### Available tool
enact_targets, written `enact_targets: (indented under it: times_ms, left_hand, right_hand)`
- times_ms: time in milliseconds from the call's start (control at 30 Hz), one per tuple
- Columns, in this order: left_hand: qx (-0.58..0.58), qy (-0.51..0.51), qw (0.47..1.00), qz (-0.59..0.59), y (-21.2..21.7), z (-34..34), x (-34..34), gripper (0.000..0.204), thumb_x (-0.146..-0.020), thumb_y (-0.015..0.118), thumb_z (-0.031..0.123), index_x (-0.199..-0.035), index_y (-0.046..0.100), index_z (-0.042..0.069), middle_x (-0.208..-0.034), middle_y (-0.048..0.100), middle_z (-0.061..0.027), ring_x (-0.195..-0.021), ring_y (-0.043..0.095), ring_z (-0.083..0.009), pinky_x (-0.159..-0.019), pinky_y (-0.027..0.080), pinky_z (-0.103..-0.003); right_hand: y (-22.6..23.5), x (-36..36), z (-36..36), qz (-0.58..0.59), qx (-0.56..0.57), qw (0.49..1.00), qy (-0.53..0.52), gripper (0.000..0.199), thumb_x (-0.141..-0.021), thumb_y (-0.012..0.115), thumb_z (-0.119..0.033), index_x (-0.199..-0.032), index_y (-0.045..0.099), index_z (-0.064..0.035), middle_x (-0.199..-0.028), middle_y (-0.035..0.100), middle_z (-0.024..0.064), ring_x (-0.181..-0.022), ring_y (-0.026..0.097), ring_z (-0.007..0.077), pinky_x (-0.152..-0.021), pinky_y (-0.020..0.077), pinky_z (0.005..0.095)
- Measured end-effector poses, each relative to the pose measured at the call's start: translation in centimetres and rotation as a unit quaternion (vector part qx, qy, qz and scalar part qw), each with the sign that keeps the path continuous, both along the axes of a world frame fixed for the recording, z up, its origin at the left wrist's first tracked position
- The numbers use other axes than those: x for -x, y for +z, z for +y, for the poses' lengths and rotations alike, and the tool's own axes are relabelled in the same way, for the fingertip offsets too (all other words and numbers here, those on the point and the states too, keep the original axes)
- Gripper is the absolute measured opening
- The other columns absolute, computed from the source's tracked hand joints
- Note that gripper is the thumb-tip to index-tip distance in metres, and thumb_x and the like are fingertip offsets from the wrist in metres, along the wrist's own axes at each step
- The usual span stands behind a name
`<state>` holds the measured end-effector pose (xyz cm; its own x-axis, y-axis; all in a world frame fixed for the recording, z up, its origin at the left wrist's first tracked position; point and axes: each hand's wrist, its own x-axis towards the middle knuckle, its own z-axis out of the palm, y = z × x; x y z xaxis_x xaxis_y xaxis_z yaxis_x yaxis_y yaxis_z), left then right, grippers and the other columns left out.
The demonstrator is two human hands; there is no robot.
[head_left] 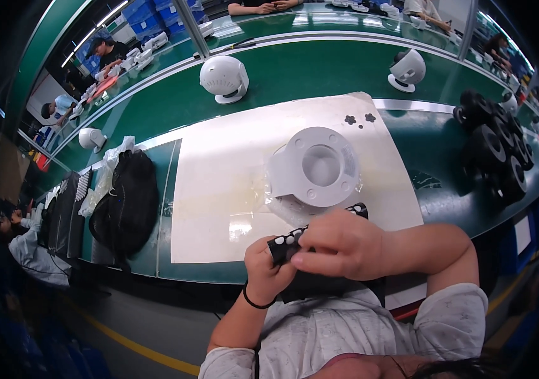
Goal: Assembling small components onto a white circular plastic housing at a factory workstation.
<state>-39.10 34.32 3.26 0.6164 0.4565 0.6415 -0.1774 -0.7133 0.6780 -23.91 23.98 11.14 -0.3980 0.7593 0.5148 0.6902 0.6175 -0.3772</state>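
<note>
My left hand (266, 273) is closed round one end of a black, flexible-looking strip dotted with white round spots (284, 245), thumb and fingers drawn in with no gap that I can see. My right hand (348, 245) curls over the same strip, its thumb and forefinger almost together beside the spots; it is blurred, so I cannot tell whether they pinch anything. I hold the strip up by the worktop's near edge, close to my body, presumably so that the left hand steadies it while the right deals with small detail. Just beyond my knuckles, a white, rounded plastic housing (286, 172) lies with its ring-shaped end up, likely turned so that this face can be reached. A large cream-coloured sheet (212, 202) lies under it, perhaps to guard it from the green worktop (433, 136). Two black flower-shaped pieces (370, 117) lie near the sheet's far right corner. Toward the worktop's right end sits a cluster of black round parts (484, 148), toward its left end a black fabric bag (133, 202), both perhaps set aside to leave my hands room
</note>
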Motion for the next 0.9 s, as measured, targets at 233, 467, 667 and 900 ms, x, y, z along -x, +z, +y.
enact_targets:
  times_ms: [233,467,667,900]
  left_hand:
    - [-0.025,0.019,0.998,-0.059,2.2,-0.1,-0.2,0.018,-0.061,0.072,0.0,-0.076,0.062,-0.002,-0.096,0.058,-0.0132,-0.061,0.057,-0.0169,-0.052,0.044,-0.025]
    - [-0.047,-0.064,0.997,0.02,2.0,2.7,-0.6,0.018,-0.061,0.07,-0.001,-0.078,0.062,-0.003,-0.124,0.046,-0.0196,-0.058,0.056,-0.0148,-0.055,0.045,-0.025]
    - [-0.063,-0.063,0.996,-0.016,1.0,2.9,0.0,0.018,-0.06,0.071,-0.001,-0.077,0.064,-0.001,-0.124,0.046,-0.0199,-0.051,0.054,-0.0124,-0.052,0.044,-0.024]
    - [-0.094,-0.084,0.992,-0.001,0.5,3.7,0.2,0.058,-0.059,0.067,-0.007,-0.114,0.047,-0.013,-0.096,0.06,-0.0173,-0.047,0.047,-0.009,-0.048,0.038,-0.021]
  right_hand:
    - [0.4,-2.7,1.1,0.108,-0.214,0.955,-0.172,0.048,-0.066,0.06,0.012,-0.106,0.041,-0.0078,-0.101,0.049,0.0112,-0.083,0.051,0.0184,-0.065,0.0422,0.0256]
    - [2.7,-7.0,4.0,0.286,0.047,0.936,-0.2,0.056,-0.077,0.046,0.005,-0.128,0.03,-0.0122,-0.103,0.048,0.0084,-0.078,0.05,0.0117,-0.067,0.043,0.0224]
    - [3.3,-4.8,3.7,0.229,0.053,0.946,-0.222,0.049,-0.078,0.044,0.007,-0.123,0.039,-0.011,-0.101,0.048,0.0092,-0.078,0.05,0.0137,-0.07,0.0448,0.0252]
    - [2.8,-3.8,3.8,0.185,0.0,0.949,-0.257,0.049,-0.079,0.044,0.008,-0.123,0.039,-0.013,-0.103,0.047,0.0108,-0.083,0.051,0.0185,-0.072,0.0448,0.0275]
